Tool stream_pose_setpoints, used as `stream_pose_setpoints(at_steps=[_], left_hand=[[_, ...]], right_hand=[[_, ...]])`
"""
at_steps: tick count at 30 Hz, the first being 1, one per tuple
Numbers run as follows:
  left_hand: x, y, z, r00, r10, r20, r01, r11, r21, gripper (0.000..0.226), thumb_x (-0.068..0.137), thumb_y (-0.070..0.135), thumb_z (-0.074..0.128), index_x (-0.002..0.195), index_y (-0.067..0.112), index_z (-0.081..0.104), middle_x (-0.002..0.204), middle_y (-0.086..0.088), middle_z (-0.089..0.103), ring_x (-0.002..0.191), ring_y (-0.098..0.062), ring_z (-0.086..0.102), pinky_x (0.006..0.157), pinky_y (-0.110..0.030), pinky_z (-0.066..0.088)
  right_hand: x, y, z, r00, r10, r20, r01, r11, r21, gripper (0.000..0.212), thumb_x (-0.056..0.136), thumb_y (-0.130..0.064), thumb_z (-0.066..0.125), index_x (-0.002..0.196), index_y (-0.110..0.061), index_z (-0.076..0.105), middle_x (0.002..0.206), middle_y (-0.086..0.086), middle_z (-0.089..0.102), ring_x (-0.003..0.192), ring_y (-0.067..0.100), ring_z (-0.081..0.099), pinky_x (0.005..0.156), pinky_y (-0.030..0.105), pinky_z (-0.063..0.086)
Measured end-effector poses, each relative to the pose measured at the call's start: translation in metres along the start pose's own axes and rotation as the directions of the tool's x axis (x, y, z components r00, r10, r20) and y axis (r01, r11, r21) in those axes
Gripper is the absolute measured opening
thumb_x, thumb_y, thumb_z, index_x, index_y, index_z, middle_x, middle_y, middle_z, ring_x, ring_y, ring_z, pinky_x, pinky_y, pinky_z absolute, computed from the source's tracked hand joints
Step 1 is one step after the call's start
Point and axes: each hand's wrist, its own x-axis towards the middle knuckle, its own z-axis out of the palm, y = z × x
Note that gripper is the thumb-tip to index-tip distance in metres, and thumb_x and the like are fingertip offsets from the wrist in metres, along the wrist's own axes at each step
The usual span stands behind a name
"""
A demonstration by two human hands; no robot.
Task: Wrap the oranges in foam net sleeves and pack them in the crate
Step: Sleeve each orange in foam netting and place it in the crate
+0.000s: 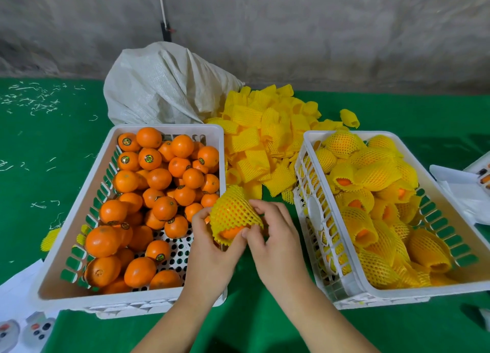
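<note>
while bare oranges point(148, 191) fill one crate point(79, 209), sleeved oranges point(376, 201) fill another point(313, 193).

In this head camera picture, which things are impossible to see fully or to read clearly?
- Orange in both hands: mostly covered by the yellow foam net sleeve.
- Small round stickers on the unwrapped oranges: too small to read.
- White plastic crate of wrapped oranges: lower layers hidden by the top fruit; near right corner cut by the frame edge.
- White woven sack: its contents are hidden.
- Grey devices, bottom left: cut off.
</note>
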Motion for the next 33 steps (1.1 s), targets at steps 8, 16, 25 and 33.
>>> stream_pose_setpoints(at_steps=[8,16,25,33], left_hand=[[0.007,-0.006,0.002,0.998,-0.020,-0.067,0.013,0.994,-0.109,0.047,0.084,0.073,0.071,0.122,0.053,0.051,0.116,0.022,0.069,0.101,-0.002,0.070,0.078,-0.015,0.055],[0.007,-0.007,-0.002,1.000,0.016,0.008,-0.015,0.984,-0.176,0.058,0.083,0.045,0.081,0.127,0.052,0.044,0.119,0.018,0.066,0.106,-0.012,0.069,0.082,-0.024,0.058],[0.001,-0.019,-0.004,0.994,0.088,0.071,-0.091,0.995,0.036,0.069,0.100,0.007,0.069,0.160,0.025,0.037,0.141,0.014,0.061,0.130,-0.011,0.061,0.103,-0.031,0.056],[0.008,-0.015,-0.003,0.973,0.069,0.221,-0.110,0.978,0.179,0.085,0.097,0.035,0.074,0.166,0.032,0.024,0.150,0.009,0.051,0.138,-0.019,0.051,0.110,-0.047,0.049]], right_hand=[[-0.009,0.007,0.007,0.945,-0.317,-0.080,0.314,0.948,-0.053,0.028,0.097,-0.005,0.061,0.122,-0.008,0.072,0.112,-0.001,0.057,0.097,0.004,0.060,0.076,0.023,0.055],[-0.010,-0.001,0.011,0.966,-0.213,-0.145,0.233,0.963,0.134,0.034,0.096,-0.025,0.064,0.127,-0.012,0.067,0.121,0.000,0.055,0.099,0.009,0.062,0.080,0.016,0.051],[0.004,0.000,0.018,0.853,0.219,0.474,-0.441,0.787,0.431,0.085,0.072,-0.048,0.090,0.145,-0.046,0.047,0.135,-0.018,0.063,0.124,0.005,0.062,0.102,0.035,0.056],[0.001,0.014,0.011,0.885,0.227,0.405,-0.399,0.819,0.412,0.085,0.077,-0.030,0.085,0.149,-0.041,0.041,0.138,-0.012,0.060,0.125,0.004,0.060,0.104,0.032,0.053]])
